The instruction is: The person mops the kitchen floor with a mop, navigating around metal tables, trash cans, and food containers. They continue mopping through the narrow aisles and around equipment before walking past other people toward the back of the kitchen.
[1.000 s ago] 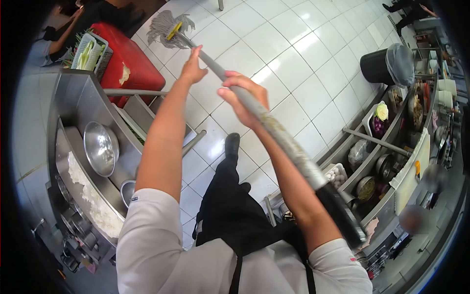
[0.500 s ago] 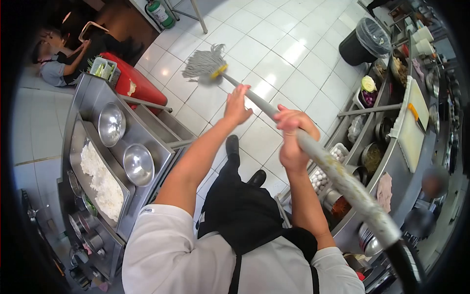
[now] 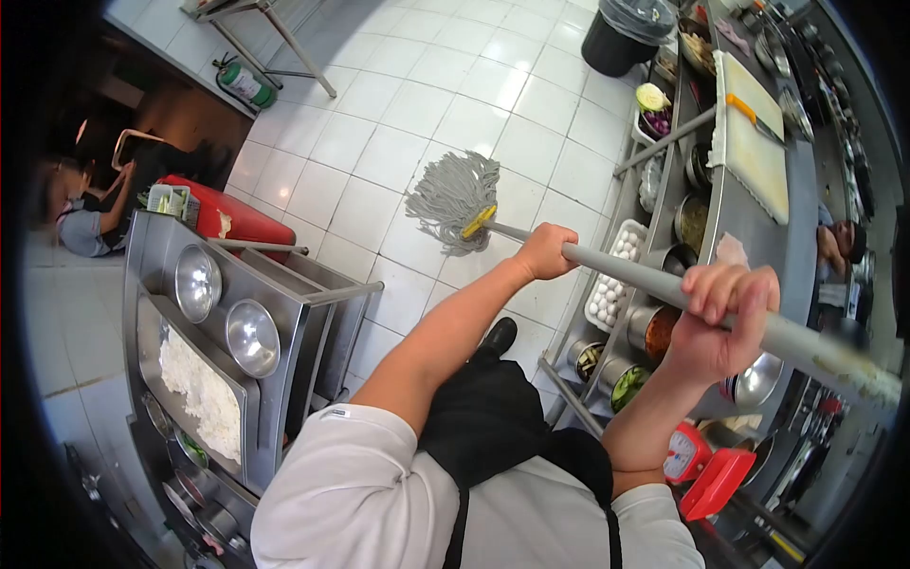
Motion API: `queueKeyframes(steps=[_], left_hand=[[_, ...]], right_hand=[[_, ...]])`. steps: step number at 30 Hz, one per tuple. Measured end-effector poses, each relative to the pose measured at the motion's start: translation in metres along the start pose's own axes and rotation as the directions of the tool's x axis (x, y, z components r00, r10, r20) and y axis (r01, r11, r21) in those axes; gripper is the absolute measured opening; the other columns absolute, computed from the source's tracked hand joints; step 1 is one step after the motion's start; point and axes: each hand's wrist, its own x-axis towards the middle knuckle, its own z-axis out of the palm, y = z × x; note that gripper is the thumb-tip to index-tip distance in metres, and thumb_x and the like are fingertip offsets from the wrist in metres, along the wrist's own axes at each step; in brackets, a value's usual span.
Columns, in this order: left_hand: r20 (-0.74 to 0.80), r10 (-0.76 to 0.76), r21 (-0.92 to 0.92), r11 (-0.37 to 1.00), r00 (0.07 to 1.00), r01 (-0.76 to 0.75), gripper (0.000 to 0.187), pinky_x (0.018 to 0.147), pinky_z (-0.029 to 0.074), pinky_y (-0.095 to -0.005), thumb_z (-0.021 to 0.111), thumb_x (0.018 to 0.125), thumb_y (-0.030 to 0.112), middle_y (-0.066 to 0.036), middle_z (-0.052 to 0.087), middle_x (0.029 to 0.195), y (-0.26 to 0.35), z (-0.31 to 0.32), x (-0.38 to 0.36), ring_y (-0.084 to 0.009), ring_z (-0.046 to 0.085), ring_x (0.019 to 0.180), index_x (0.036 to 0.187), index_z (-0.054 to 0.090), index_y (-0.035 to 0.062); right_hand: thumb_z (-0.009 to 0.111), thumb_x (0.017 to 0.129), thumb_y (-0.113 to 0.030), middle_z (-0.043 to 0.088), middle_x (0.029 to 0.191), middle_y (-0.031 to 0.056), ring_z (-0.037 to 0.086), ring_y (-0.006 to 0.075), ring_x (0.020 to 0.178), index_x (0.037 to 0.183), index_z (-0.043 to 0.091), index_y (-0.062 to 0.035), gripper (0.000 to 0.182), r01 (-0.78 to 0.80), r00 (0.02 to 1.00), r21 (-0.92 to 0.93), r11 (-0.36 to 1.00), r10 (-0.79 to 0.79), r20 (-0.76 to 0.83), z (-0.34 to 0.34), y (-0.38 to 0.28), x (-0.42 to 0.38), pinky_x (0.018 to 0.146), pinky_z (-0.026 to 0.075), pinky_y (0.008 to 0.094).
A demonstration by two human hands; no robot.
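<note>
A string mop [image 3: 453,199] with grey strands and a yellow clamp lies with its head on the white tiled floor. Its long grey handle slants up to the right, across the front of my body. My left hand [image 3: 547,251] is wrapped round the lower part of the handle. Higher up, near the thick end, my right hand [image 3: 725,318] grips the same handle with its fingers curled over it. The handle's worn upper end runs out towards the right edge of the view.
On the left stands a steel counter [image 3: 284,332] with metal bowls [image 3: 252,339] and a tray of white rice [image 3: 199,394]. Steel shelving on the right holds eggs [image 3: 616,275], food pots and a cutting board [image 3: 754,133] with a knife. A red scale [image 3: 706,469] is close by. A person [image 3: 90,223] sits at far left.
My left hand has closed round the handle from being open beside it. Both hands have moved right, and the mop head has shifted right and nearer. The view has turned.
</note>
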Motion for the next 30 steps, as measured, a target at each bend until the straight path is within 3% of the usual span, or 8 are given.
queueKeyframes(steps=[3,7,16,19,21,23,25,30], left_hand=[[-0.12,-0.041,-0.065,0.997,0.992,0.033,0.029,0.055,0.046,-0.0426,0.071,0.08,0.019,-0.019,0.056,0.061,0.009,0.005,-0.028,-0.0414,0.056,0.059,0.064,0.053,0.0038],[-0.159,-0.076,-0.037,0.997,0.984,0.071,0.029,0.055,0.046,-0.0447,0.07,0.081,0.019,-0.02,0.057,0.063,-0.001,-0.025,-0.078,-0.0437,0.056,0.062,0.063,0.052,0.0037],[-0.318,-0.214,0.169,0.946,0.924,0.277,0.021,0.063,0.045,-0.0478,0.068,0.077,0.016,-0.019,0.058,0.067,-0.095,-0.124,-0.227,-0.0423,0.058,0.068,0.066,0.055,0.0043],[-0.478,-0.229,0.259,0.886,0.848,0.385,0.015,0.072,0.045,-0.0461,0.068,0.074,0.014,-0.015,0.057,0.071,-0.145,-0.142,-0.286,-0.0383,0.057,0.074,0.069,0.056,0.0075],[-0.568,-0.254,0.281,0.834,0.783,0.475,0.013,0.08,0.043,-0.0457,0.069,0.071,0.013,-0.013,0.06,0.078,-0.162,-0.148,-0.31,-0.0356,0.058,0.081,0.071,0.057,0.0087],[-0.533,-0.269,0.349,0.794,0.802,0.498,0.014,0.083,0.042,-0.0458,0.071,0.069,0.015,-0.013,0.061,0.082,-0.186,-0.139,-0.329,-0.0349,0.058,0.085,0.072,0.058,0.0097],[-0.49,-0.267,0.344,0.815,0.83,0.465,0.015,0.083,0.042,-0.0472,0.071,0.068,0.015,-0.012,0.061,0.079,-0.186,-0.127,-0.331,-0.0358,0.058,0.084,0.069,0.057,0.0106],[-0.301,-0.178,0.274,0.925,0.937,0.264,0.018,0.063,0.044,-0.0467,0.067,0.067,0.013,-0.017,0.056,0.064,-0.097,-0.105,-0.299,-0.0401,0.056,0.067,0.061,0.05,0.0071]], right_hand=[[0.055,0.098,-0.02,0.045,0.057,0.0037,0.045,0.0156,0.051,0.08,0.043,-0.0068,0.025,-0.024,0.975,0.059,0.998,0.01,0.221,-0.01,-0.005,-0.023,0.057,0.044,0.0331],[0.059,0.096,-0.026,0.047,0.057,0.002,0.047,0.0157,0.053,0.078,0.044,-0.0076,0.03,-0.102,0.937,0.071,0.992,0.072,0.341,0.015,-0.001,-0.051,0.056,0.044,0.0329],[0.061,0.092,-0.022,0.046,0.056,0.0028,0.046,0.0151,0.052,0.076,0.046,-0.0063,0.027,-0.326,0.938,0.264,0.908,0.277,0.207,0.098,0.095,-0.139,0.057,0.046,0.0355],[0.062,0.09,-0.024,0.054,0.063,0.0078,0.052,0.0169,0.058,0.076,0.05,-0.0043,0.027,-0.47,0.873,0.218,0.855,0.415,0.257,0.12,0.136,-0.187,0.069,0.053,0.0418],[0.057,0.091,-0.016,0.058,0.068,0.0087,0.058,0.0182,0.068,0.076,0.052,-0.0022,0.021,-0.507,0.844,0.115,0.854,0.465,0.265,0.127,0.152,-0.208,0.079,0.053,0.0413],[0.054,0.092,-0.009,0.061,0.073,0.0095,0.06,0.0179,0.076,0.075,0.052,-0.0011,0.019,-0.515,0.826,0.021,0.857,0.49,0.281,0.119,0.144,-0.22,0.084,0.051,0.0399],[0.055,0.093,-0.007,0.062,0.074,0.0107,0.059,0.0177,0.074,0.076,0.053,0.0001,0.018,-0.493,0.841,-0.003,0.87,0.477,0.256,0.108,0.125,-0.227,0.08,0.051,0.0375],[0.057,0.091,-0.003,0.066,0.076,0.0113,0.059,0.0131,0.069,0.077,0.058,0.0008,0.014,-0.4,0.903,-0.119,0.909,0.413,0.118,0.09,0.027,-0.246,0.067,0.049,0.029]])
